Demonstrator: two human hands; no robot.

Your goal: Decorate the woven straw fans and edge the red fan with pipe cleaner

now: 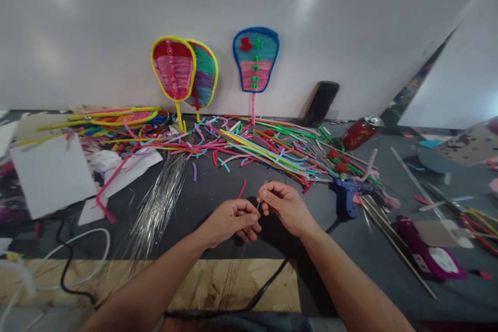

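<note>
In the head view, my left hand [236, 221] and my right hand [285, 204] meet above the dark table, fingertips close together. Both pinch a thin pale wire [259, 206] that runs between them; most of it is hidden by the fingers. To the left lies a loose bundle of silvery wires [157, 210]. A short red pipe cleaner piece [241, 189] rests just beyond my left hand. Beyond both hands, many cut pipe cleaners [264, 153] in mixed colours are heaped across the table.
Fan-shaped pipe cleaner pieces, a yellow-edged one [174, 70] and a blue-edged one [256, 59], lean on the white board. A phone [321, 104], a red can [360, 134], a blue glue gun [345, 198] and a purple box [430, 249] stand or lie rightward. A black cable [268, 285] crosses the front.
</note>
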